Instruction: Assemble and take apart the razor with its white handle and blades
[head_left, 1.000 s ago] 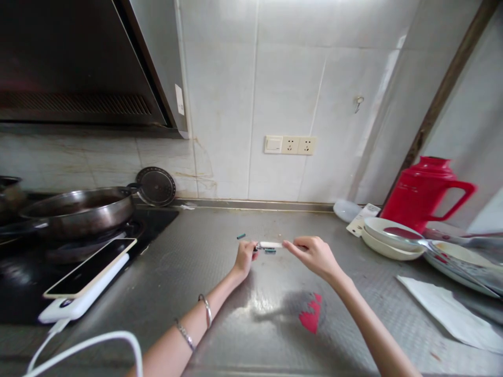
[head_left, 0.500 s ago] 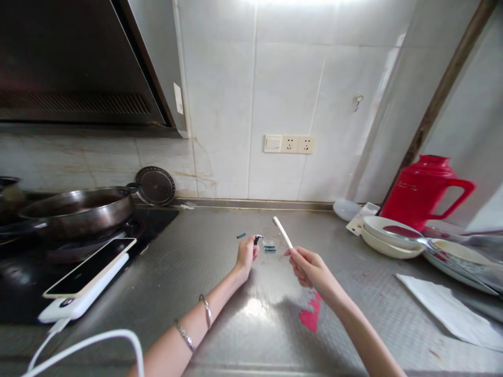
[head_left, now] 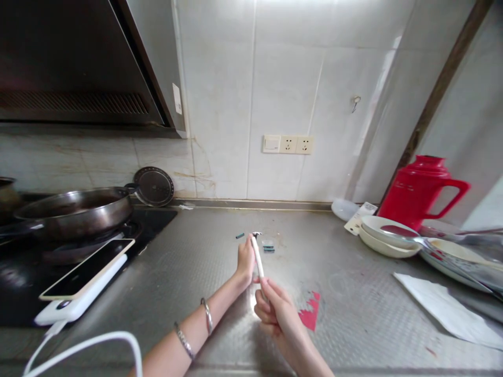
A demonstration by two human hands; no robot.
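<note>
My right hand [head_left: 273,310] is closed around the lower end of a thin white stick-like handle [head_left: 258,257], which points up and away to a small dark metal head piece [head_left: 257,234]. My left hand [head_left: 245,260] is closed beside the handle's upper part, fingers pinched near that head piece; what it grips is partly hidden. On the steel counter [head_left: 338,293] just beyond lie a small teal piece [head_left: 239,235] and a small clear cartridge with teal strips [head_left: 268,245]. Two bracelets sit on my left forearm.
A phone on a white power bank [head_left: 84,280] with a cable lies at the left by a black hob with a steel pan [head_left: 74,209]. Stacked plates [head_left: 389,238], a red jug [head_left: 420,191] and a white paper [head_left: 444,309] stand at the right. A red mark [head_left: 310,309] shows on the counter.
My right hand pulled the white handle off the head piece, swung it up, then drew back toward me and brought its tip back to the piece at my left hand.
</note>
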